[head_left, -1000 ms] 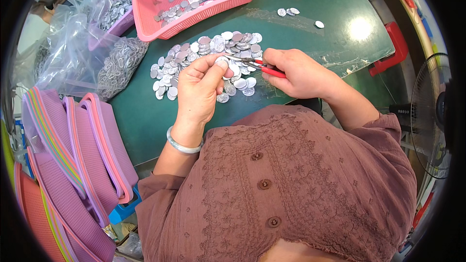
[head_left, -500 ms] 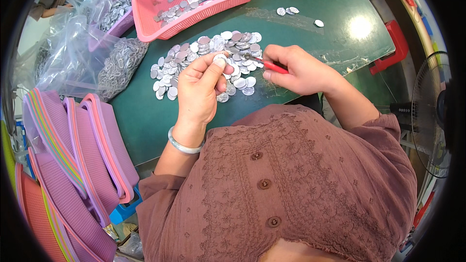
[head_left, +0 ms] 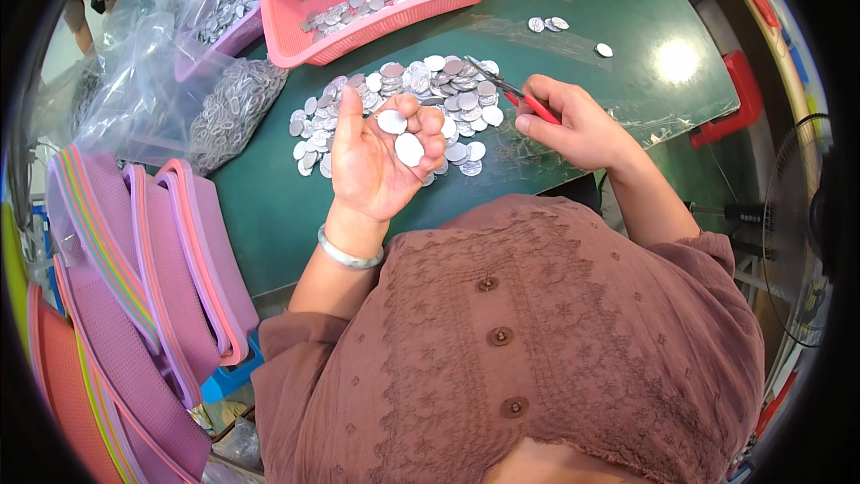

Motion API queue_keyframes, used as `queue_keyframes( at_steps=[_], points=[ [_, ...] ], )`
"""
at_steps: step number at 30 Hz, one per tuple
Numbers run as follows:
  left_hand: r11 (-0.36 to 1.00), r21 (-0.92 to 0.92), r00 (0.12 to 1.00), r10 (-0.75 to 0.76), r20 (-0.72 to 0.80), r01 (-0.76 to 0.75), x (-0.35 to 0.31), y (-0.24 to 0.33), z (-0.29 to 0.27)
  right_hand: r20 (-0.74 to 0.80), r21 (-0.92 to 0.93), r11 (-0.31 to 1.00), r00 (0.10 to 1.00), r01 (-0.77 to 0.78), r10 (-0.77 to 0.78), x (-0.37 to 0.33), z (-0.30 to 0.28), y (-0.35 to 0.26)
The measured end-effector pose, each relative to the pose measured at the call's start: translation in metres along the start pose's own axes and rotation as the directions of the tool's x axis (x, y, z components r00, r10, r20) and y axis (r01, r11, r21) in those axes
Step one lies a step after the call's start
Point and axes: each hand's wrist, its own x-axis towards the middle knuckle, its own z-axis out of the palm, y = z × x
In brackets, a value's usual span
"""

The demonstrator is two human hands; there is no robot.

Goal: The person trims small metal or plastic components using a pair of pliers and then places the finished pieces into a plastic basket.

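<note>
A green table carries a pink basket and, closer in, a spread pile of silvery discs. The left hand is palm up, thumb standing apart, fingers loosely curled; the right hand grips pliers slanting forward and left over the pile. I see two pale discs in the left hand, leftward and nearer the person than the pliers' tips.
</note>
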Motion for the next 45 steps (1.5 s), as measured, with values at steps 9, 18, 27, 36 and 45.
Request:
queue_keyframes(
  at_steps=[9, 18, 27, 36, 45],
  points=[
    [0.996, -0.065, 0.990, -0.058, 0.131, 0.067, 0.000, 0.003, 0.003, -0.016, 0.066, 0.997, 0.999, -0.032, 0.034, 0.000, 0.000, 0.005],
    [0.953, 0.283, 0.946, 0.183, -0.266, -0.105, 0.018, 0.050, -0.002, -0.060, 0.182, 0.978, 0.991, -0.104, 0.117, -0.001, -0.004, 0.015],
    [-0.903, 0.403, 0.441, 0.425, 0.790, 0.149, 0.089, 0.120, 0.011, -0.075, 0.366, 0.918, 0.978, -0.156, 0.195, -0.001, -0.008, 0.017],
    [-0.669, 0.714, 0.969, -0.038, 0.246, -0.207, 0.057, 0.010, 0.003, -0.020, 0.378, 0.911, 0.982, -0.165, 0.186, -0.001, -0.009, 0.026],
    [-0.586, 0.772, 0.912, 0.129, 0.390, -0.247, 0.058, 0.010, -0.020, -0.015, 0.333, 0.932, 0.988, -0.143, 0.156, -0.001, -0.010, 0.024]
  ],
)
